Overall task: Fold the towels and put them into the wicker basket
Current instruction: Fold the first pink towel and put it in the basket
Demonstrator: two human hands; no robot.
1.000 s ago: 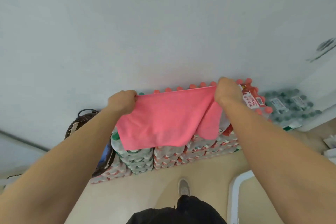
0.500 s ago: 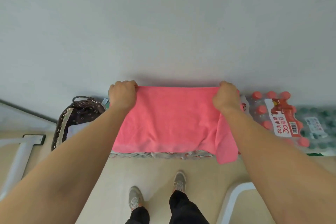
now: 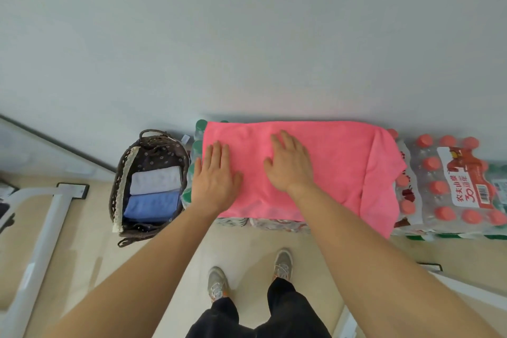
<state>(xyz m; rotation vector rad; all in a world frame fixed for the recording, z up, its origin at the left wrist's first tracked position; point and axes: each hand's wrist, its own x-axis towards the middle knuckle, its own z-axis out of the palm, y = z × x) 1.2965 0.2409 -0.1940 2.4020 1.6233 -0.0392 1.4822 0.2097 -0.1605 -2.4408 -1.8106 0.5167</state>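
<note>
A pink towel [image 3: 340, 162] lies spread flat on top of stacked packs of bottled water against the wall. My left hand [image 3: 216, 177] presses flat on its left end, fingers apart. My right hand [image 3: 290, 163] lies flat on the towel's middle, fingers spread. The towel's right end droops over the stack's front. To the left, on the floor, stands the dark wicker basket [image 3: 122, 173] with a folded white towel [image 3: 155, 180] and a folded blue towel [image 3: 151, 206] inside.
More shrink-wrapped bottle packs with red caps [image 3: 450, 186] sit to the right of the towel. A white metal frame leg [image 3: 41, 250] stands on the floor at left. My feet [image 3: 249, 274] are on the beige floor below the stack.
The towel, held up by its top corners before, has been laid down on the bottle packs. Both hands let go of the corners and now rest flat on it.
</note>
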